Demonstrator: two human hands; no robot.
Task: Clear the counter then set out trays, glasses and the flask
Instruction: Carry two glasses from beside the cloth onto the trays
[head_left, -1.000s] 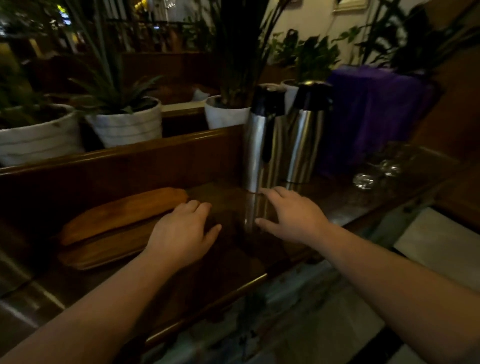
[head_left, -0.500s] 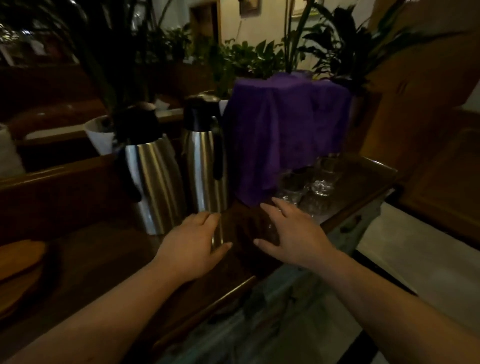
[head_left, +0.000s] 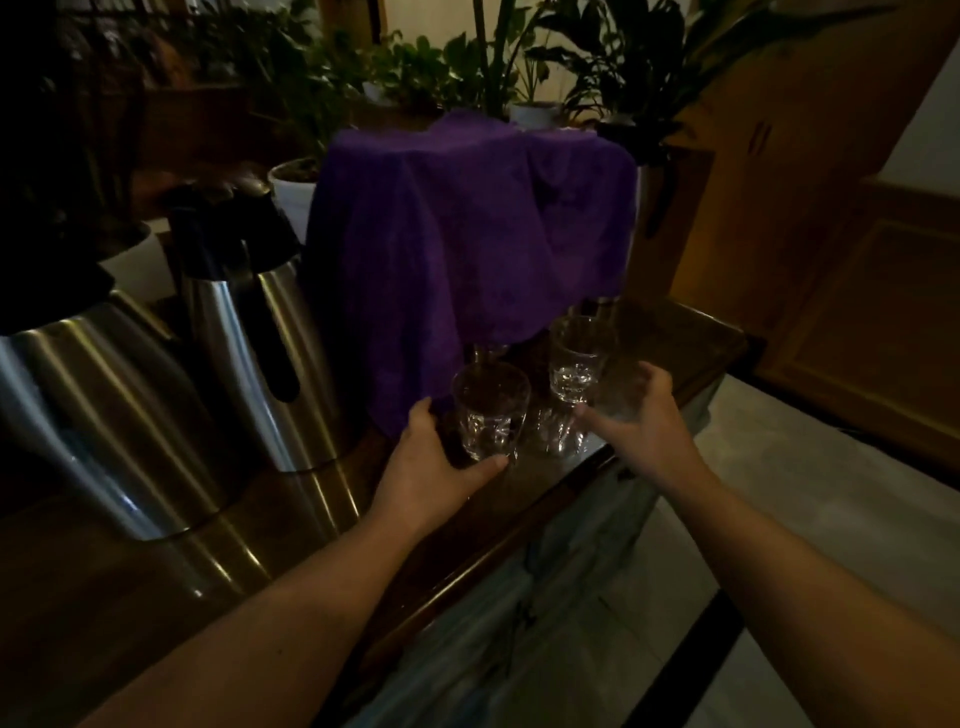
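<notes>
Both hands have moved right, past the flasks. Left hand now cups the near glass, grip half-closed. Right hand is open beside the far glass on the surface.

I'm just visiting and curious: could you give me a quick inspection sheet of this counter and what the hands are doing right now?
Surface: dark wooden counter, glossy, dimly lit.
Job's things: clear glasses, near glass, far glass; two steel flasks, near flask, far flask.
Clutter: purple cloth draped over something hidden.
Grips: left hand cupped around near glass, closure unclear; right hand open, reaching by the glasses.
Cables: nothing seen.
Surroundings: potted plants behind, wooden panelling on the right.
</notes>
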